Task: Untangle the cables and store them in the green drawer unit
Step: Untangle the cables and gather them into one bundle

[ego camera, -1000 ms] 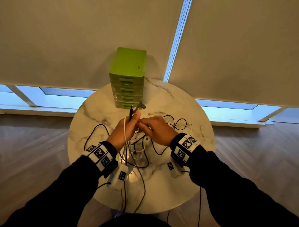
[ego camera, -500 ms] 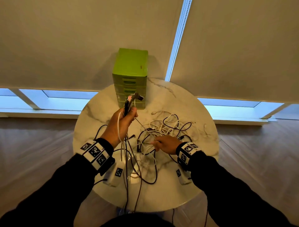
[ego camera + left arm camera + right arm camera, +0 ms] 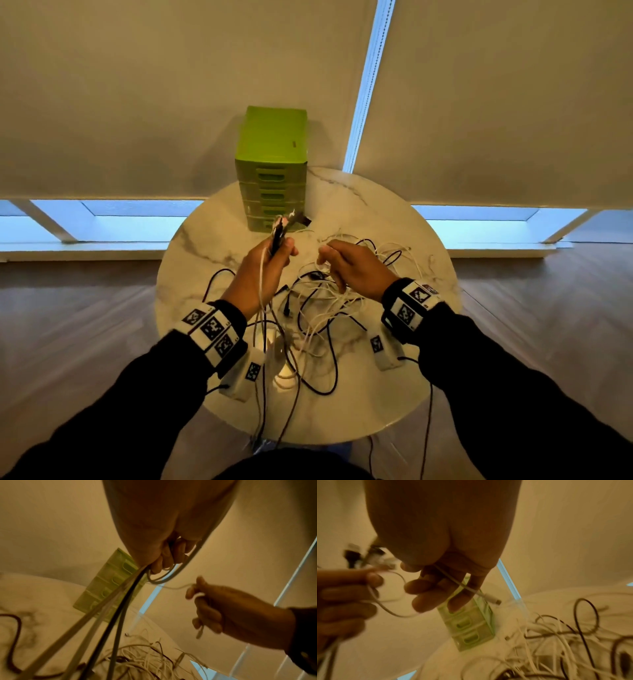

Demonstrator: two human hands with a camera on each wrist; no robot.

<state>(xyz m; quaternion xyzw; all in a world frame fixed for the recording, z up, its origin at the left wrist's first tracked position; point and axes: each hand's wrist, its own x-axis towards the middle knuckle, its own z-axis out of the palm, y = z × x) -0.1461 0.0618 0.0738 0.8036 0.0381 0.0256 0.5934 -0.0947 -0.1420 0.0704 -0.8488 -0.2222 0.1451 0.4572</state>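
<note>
A green drawer unit point(image 3: 272, 171) stands at the far edge of the round marble table point(image 3: 376, 212), all drawers shut. My left hand point(image 3: 279, 251) is raised in front of it and grips a bundle of black and white cable ends point(image 3: 287, 222) with the plugs sticking up. In the left wrist view the strands point(image 3: 120, 608) hang from that fist point(image 3: 164, 559) to the table. My right hand point(image 3: 329, 260), just to the right, pinches a thin white cable whose plug point(image 3: 493, 599) dangles below its fingers point(image 3: 426, 588). A tangle of cables point(image 3: 325, 308) lies under both hands.
Two white marker-tagged boxes point(image 3: 251, 371) point(image 3: 380, 346) lie on the near part of the table. Several cables hang over the near table edge point(image 3: 274, 428). Window blinds close off the space behind the drawer unit; wooden floor surrounds the table.
My right hand has lifted from the tangle and moved up toward the left hand, bringing a thin white cable. The left hand keeps its bundle raised, about where it was.
</note>
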